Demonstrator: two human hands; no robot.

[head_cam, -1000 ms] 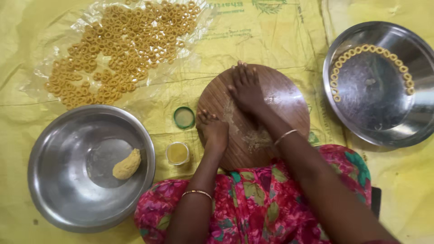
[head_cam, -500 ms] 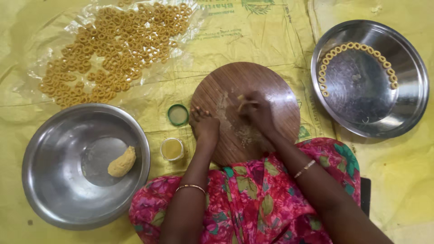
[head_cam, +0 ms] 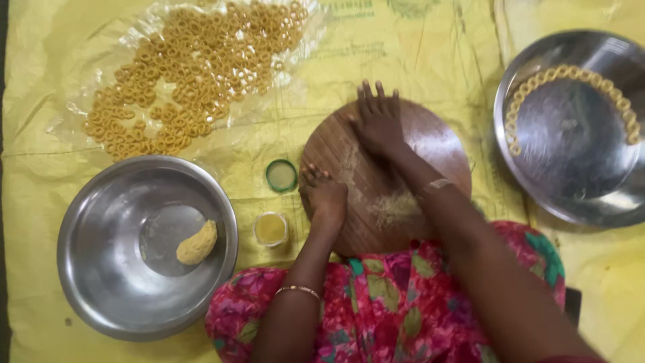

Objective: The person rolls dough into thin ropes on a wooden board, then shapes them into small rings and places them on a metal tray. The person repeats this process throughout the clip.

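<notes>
A round wooden board (head_cam: 437, 144) lies in front of me on a yellow sheet. My right hand (head_cam: 379, 124) presses flat on its far part, fingers stretched and slightly apart; anything under the palm is hidden. My left hand (head_cam: 326, 195) rests on the board's left edge with its fingers curled. A smear of yellowish dough crumbs (head_cam: 393, 208) lies on the board beside my right forearm. A lump of yellow dough (head_cam: 197, 243) sits in a steel bowl (head_cam: 101, 202) at the left.
A steel plate (head_cam: 571, 168) at the right holds a curved row of dough rings (head_cam: 571, 72). Many more rings (head_cam: 195, 67) are spread on clear plastic at the back left. A green lid (head_cam: 281, 175) and a small jar (head_cam: 271, 228) stand left of the board.
My right hand slid back toward me over the board, then forward again to its far part with the fingers stretched out. The left hand stayed at the board's left edge.
</notes>
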